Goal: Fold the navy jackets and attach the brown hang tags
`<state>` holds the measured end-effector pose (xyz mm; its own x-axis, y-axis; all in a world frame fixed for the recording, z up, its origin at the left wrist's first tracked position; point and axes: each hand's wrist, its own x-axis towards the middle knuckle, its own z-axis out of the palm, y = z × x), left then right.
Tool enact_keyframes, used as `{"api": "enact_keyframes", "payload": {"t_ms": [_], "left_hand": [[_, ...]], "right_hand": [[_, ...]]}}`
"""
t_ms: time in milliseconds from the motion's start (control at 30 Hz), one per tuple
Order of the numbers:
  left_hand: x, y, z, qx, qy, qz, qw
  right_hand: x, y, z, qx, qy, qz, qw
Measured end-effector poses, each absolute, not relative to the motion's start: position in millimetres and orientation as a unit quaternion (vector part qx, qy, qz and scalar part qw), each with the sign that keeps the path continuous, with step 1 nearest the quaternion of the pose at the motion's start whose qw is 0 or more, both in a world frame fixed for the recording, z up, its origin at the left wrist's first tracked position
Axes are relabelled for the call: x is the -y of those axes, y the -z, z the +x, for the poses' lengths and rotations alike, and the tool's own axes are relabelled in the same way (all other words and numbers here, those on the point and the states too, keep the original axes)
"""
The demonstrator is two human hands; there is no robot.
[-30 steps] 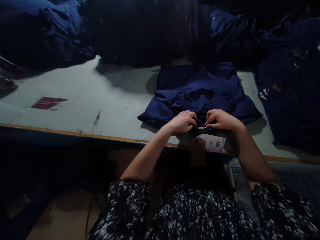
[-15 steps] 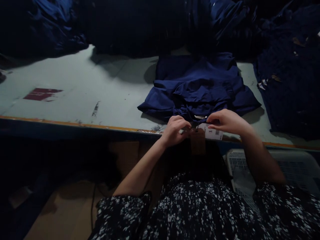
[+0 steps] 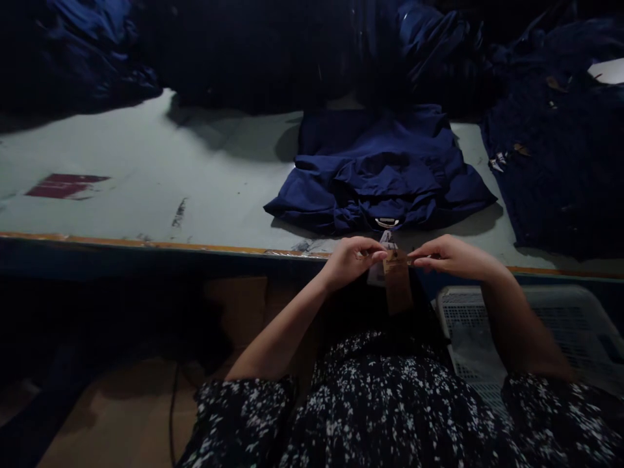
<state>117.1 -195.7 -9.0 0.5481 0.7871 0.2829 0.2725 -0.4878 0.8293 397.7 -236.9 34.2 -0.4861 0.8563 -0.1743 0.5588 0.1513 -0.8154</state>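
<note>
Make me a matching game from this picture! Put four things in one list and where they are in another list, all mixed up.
Things:
1. brown paper tag
2. folded navy-blue garment
3. white plastic mesh crate
4. dark clothing with white flecks

Places:
A. below the edge of the pale green table, on the right
B. dangling between the left hand and the right hand
C. over the person's lap
D. lying on the table

Pairs: 1-B, 2-D, 3-A, 4-C
</note>
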Motion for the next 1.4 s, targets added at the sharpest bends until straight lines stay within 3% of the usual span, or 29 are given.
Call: {"api": "enact_keyframes", "payload": {"t_ms": [200, 300, 433, 567, 633, 733, 867, 1000, 1100, 1200, 1300, 1400], "left_hand": [[155, 6, 91, -0.402, -0.35, 0.84, 0.098], [138, 14, 78, -0.414, -0.302, 0.858, 0.037], [133, 24, 62, -0.383, -0.257, 0.886, 0.054], [116, 4, 65, -0.375, -0.299, 0.876, 0.042], [94, -13, 81, -0.38, -0.313, 0.87, 0.019], [50, -32, 119, -0.358, -0.273, 0.892, 0.03], [7, -32, 158, -0.379, -0.106, 0.918, 0.052], [-8, -22, 163, -0.415, 0.025, 0.906, 0.074], [-23, -22, 162, -0.403, 0.024, 0.911, 0.08], [-47, -25, 165, -0.401, -0.013, 0.914, 0.057], [-66, -19, 167, -0.414, 0.0, 0.909, 0.057], [-70, -6, 164, -0.415, 0.014, 0.906, 0.082]], "right_hand": [[214, -26, 422, 0.762, -0.103, -0.574, 0.282], [198, -6, 428, 0.801, -0.07, -0.54, 0.25], [190, 15, 437, 0.809, -0.132, -0.538, 0.194], [170, -2, 443, 0.774, -0.118, -0.535, 0.317], [145, -18, 441, 0.77, -0.083, -0.536, 0.337], [95, -35, 429, 0.811, -0.065, -0.526, 0.249], [43, -27, 407, 0.837, -0.052, -0.539, 0.074], [25, -8, 401, 0.829, -0.078, -0.553, 0.003], [12, -8, 407, 0.842, -0.128, -0.523, 0.018], [-14, -22, 418, 0.839, -0.146, -0.517, 0.086], [-52, -34, 429, 0.808, -0.087, -0.567, 0.135], [-94, -35, 438, 0.788, -0.033, -0.604, 0.114]]}}
